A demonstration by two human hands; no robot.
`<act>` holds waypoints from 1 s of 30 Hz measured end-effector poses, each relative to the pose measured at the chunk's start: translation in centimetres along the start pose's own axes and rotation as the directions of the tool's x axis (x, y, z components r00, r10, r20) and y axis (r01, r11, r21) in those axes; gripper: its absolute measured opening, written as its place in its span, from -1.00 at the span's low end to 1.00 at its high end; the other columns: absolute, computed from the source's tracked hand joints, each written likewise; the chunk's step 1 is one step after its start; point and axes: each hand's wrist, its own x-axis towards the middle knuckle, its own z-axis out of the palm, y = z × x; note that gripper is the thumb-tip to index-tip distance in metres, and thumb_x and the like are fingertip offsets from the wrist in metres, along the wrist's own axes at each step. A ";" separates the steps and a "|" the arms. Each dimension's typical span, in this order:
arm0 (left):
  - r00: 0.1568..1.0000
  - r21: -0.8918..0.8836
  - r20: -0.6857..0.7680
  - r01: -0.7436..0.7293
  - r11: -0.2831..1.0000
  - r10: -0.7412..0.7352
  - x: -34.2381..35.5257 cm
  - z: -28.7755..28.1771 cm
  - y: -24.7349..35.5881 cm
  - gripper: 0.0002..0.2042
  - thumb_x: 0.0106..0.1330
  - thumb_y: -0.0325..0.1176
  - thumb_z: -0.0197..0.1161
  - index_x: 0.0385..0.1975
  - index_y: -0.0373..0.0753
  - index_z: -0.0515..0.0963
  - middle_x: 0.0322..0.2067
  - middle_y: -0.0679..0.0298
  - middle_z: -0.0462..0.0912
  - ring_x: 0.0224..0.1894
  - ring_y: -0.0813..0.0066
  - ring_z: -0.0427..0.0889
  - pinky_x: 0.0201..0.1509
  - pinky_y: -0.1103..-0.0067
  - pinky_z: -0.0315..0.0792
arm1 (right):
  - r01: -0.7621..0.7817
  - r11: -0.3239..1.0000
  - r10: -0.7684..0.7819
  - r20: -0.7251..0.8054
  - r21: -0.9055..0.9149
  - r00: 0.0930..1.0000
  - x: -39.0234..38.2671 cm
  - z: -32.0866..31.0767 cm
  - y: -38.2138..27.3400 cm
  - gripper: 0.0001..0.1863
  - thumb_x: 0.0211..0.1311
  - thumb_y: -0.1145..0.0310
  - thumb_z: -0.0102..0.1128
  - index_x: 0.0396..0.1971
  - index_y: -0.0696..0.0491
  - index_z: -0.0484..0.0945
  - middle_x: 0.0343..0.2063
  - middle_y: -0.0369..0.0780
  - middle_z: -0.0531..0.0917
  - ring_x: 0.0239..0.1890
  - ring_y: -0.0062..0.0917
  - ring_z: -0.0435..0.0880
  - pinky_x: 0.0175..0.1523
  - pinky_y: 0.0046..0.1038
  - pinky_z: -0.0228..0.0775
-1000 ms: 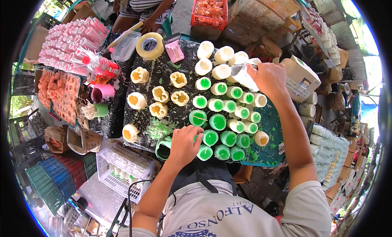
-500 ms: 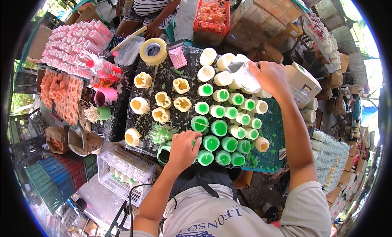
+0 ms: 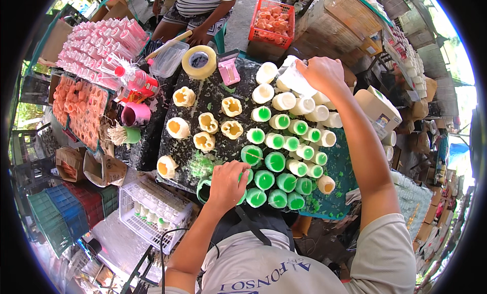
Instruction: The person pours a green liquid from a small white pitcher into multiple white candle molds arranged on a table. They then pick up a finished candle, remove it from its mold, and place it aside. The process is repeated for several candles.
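Note:
My right hand (image 3: pixel 324 76) grips a white cloth-like bundle (image 3: pixel 296 83) over the back rows of white molds (image 3: pixel 282 101); whatever the bundle wraps is hidden here. My left hand (image 3: pixel 225 187) rests with loosely bent, parted fingers beside the front green-filled cups (image 3: pixel 264 179), nearest a larger green container (image 3: pixel 204 190). Rows of smaller molds filled with green wax (image 3: pixel 279 121) fill the middle right of the black, wax-spattered table (image 3: pixel 180 142). Cream scalloped molds with yellowish centers (image 3: pixel 208 122) stand at the left.
Tape (image 3: pixel 198 62), a pink tool (image 3: pixel 229 71), pink molds (image 3: pixel 96 53) and an orange mold tray (image 3: pixel 76 111) lie at back and left. A seated person (image 3: pixel 198 15) is beyond, a red crate (image 3: pixel 271 23) behind, a white crate (image 3: pixel 152 213) lower left, a carton (image 3: pixel 378 111) right.
My right hand has moved up and slightly back with the white bundle, tilting it; the metal part seen at its top earlier no longer shows. My left hand has barely moved.

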 end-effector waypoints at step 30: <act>0.998 -0.014 -0.012 0.064 0.998 -0.064 -0.8 -1.2 -1.5 -0.88 0.44 -0.38 0.29 -0.12 -0.17 0.68 -0.24 0.25 0.70 -0.11 0.18 0.66 0.00 0.26 0.38 | 0.007 0.997 -0.007 -0.005 -0.075 1.000 1.9 0.0 -1.1 -0.25 0.52 -0.28 -0.10 -0.37 0.10 0.82 -0.26 -0.01 0.83 -0.09 -0.10 0.79 0.24 -0.04 0.41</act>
